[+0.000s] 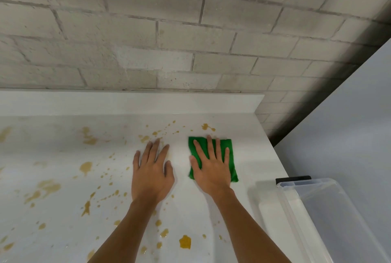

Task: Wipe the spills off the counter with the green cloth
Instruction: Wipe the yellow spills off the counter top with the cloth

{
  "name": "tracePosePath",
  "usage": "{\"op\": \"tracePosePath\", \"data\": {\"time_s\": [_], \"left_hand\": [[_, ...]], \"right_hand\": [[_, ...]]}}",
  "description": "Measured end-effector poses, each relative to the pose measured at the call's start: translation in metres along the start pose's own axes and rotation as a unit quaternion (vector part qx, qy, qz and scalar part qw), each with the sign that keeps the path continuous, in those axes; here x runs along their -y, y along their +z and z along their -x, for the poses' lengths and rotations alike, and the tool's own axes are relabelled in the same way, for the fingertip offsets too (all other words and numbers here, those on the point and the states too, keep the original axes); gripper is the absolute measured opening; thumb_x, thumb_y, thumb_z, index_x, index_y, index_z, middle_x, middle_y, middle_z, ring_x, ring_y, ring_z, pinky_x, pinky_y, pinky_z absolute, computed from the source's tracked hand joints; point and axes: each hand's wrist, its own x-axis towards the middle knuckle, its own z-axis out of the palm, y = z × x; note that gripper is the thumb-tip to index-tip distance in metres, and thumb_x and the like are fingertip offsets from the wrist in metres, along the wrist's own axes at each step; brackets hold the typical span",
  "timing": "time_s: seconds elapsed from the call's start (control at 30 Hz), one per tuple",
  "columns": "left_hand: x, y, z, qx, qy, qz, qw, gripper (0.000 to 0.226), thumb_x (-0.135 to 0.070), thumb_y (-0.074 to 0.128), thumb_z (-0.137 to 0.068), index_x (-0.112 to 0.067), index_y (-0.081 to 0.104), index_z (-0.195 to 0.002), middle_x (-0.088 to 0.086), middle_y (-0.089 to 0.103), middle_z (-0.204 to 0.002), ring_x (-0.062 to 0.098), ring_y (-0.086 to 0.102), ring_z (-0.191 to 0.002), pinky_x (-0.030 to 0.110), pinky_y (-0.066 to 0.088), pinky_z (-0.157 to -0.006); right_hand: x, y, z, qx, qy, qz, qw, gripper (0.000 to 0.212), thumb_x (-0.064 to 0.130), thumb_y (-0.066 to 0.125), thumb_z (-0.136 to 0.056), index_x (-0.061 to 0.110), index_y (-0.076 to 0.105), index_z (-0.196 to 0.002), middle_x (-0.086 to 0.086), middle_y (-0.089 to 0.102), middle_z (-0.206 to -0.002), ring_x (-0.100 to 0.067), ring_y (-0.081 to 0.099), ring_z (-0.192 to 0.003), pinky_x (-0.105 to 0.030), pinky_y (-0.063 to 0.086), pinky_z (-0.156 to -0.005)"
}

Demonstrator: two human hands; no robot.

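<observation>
A folded green cloth [229, 152] lies flat on the white counter [249, 148] near its right end. My right hand [211, 167] presses down on the cloth with fingers spread, covering most of it. My left hand [151, 171] rests flat on the bare counter just left of the cloth, fingers apart and holding nothing. Yellow-brown spills [85, 166] dot the counter to the left, behind the fingertips [206, 126] and near the front, with one thick blob [185, 241] between my forearms.
A clear plastic bin [330, 218] stands at the counter's right front edge. A low white backsplash [127, 102] and a grey brick wall [169, 40] close off the back. A pale panel [349, 125] rises to the right.
</observation>
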Motion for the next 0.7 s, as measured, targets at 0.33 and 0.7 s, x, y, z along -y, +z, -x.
{"op": "tracePosePath", "data": {"time_s": [0.33, 0.7], "left_hand": [[-0.001, -0.003, 0.001, 0.009, -0.001, 0.0, 1.0, 0.063, -0.042, 0.025, -0.101, -0.028, 0.039, -0.16, 0.0, 0.027, -0.172, 0.018, 0.016, -0.161, 0.052, 0.013, -0.13], [0.0, -0.004, -0.003, -0.025, 0.004, 0.02, 0.999, 0.057, -0.039, 0.038, -0.097, -0.023, 0.056, -0.149, 0.005, 0.045, -0.162, 0.024, 0.036, -0.153, 0.053, 0.025, -0.124]], "right_hand": [[-0.022, -0.004, 0.016, -0.004, -0.048, 0.0, 0.999, 0.064, 0.068, 0.015, -0.107, 0.046, 0.02, -0.167, 0.005, 0.005, -0.179, -0.023, 0.002, -0.166, -0.054, -0.001, -0.133], [-0.016, -0.005, 0.033, 0.015, -0.11, -0.014, 0.994, 0.063, 0.065, 0.009, -0.109, 0.044, 0.012, -0.168, 0.009, -0.006, -0.179, -0.016, -0.011, -0.165, -0.05, -0.006, -0.133]]}}
